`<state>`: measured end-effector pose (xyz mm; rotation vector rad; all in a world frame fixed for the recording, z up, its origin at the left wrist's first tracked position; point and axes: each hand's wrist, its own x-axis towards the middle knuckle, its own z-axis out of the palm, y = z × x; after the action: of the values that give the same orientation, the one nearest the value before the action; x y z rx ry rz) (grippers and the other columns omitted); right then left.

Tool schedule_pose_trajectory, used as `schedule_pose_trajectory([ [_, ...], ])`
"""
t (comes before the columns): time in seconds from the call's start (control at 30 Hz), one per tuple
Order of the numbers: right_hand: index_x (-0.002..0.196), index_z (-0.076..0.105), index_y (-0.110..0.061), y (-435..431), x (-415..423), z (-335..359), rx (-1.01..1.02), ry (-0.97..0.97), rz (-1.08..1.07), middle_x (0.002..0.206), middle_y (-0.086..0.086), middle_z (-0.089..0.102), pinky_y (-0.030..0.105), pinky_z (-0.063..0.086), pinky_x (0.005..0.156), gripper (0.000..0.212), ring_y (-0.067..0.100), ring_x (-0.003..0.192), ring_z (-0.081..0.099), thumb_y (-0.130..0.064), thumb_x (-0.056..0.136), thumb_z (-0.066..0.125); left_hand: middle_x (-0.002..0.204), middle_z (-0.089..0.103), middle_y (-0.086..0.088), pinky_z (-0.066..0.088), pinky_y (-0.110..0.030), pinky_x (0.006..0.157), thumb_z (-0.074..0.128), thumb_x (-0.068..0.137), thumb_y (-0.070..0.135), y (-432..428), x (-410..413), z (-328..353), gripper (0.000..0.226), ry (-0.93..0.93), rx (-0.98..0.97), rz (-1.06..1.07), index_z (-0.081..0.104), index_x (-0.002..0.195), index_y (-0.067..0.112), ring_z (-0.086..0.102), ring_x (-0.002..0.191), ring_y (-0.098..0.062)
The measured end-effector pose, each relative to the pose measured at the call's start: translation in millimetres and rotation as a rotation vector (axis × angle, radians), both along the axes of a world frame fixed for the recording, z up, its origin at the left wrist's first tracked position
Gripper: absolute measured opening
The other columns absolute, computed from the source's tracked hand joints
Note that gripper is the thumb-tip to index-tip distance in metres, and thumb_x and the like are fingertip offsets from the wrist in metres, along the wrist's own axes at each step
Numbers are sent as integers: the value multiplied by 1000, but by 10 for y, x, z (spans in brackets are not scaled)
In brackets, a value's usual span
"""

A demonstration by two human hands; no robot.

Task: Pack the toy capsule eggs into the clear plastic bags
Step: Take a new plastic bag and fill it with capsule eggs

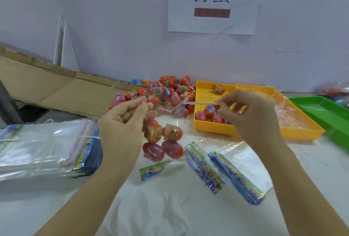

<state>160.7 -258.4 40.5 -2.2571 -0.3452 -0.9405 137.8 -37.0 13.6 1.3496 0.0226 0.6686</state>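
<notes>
A clear plastic bag point(171, 122) hangs above the table with several red capsule eggs point(162, 142) inside it. My left hand point(122, 120) pinches the bag's top at its left corner. My right hand point(251, 115) pinches a thin pinkish sealing strip point(200, 103) that stretches from the bag's mouth to the right. A coloured header card point(153, 170) dangles at the bag's bottom. A heap of loose red capsule eggs point(166, 88) lies behind the bag by the wall.
A yellow tray point(213, 128) holds a few eggs; a second yellow tray point(302, 122) holds peeled strips, with a green tray point(324, 111) beyond. Stacks of empty bags lie at left point(47, 147) and centre right point(236, 167). Flattened cardboard point(56, 84) leans at back left.
</notes>
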Motion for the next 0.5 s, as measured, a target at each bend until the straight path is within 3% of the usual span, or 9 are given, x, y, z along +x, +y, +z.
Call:
schedule_pose_trajectory([
  [0.17,72,65,-35,-78,128,-86,-202,98,-78,64,-24,56,18,35,53,11,3,60,53,-29,79,70,77,77,3,61,-30,58,66,89,7,142,99,-24,20,60,-2,-14,73,87,26,74,71,-12],
  [0.27,73,62,-35,-234,239,-38,-268,156,-103,62,-26,53,19,30,50,10,0,58,50,-32,80,69,78,77,3,60,-27,53,67,89,6,268,148,-29,21,23,-13,5,75,85,25,74,70,-12],
  [0.37,69,58,-41,-459,279,2,-288,235,-88,64,-27,55,23,39,52,10,-1,61,53,-39,77,65,79,77,4,59,-23,61,66,90,6,362,217,-48,22,16,-43,24,75,84,25,74,72,-12],
  [0.5,75,62,-44,-817,296,8,-448,428,-172,71,-29,58,26,42,55,13,-4,66,52,-36,83,67,78,77,5,59,-23,59,69,88,11,356,269,-103,16,32,-88,18,76,83,25,75,74,-12],
])
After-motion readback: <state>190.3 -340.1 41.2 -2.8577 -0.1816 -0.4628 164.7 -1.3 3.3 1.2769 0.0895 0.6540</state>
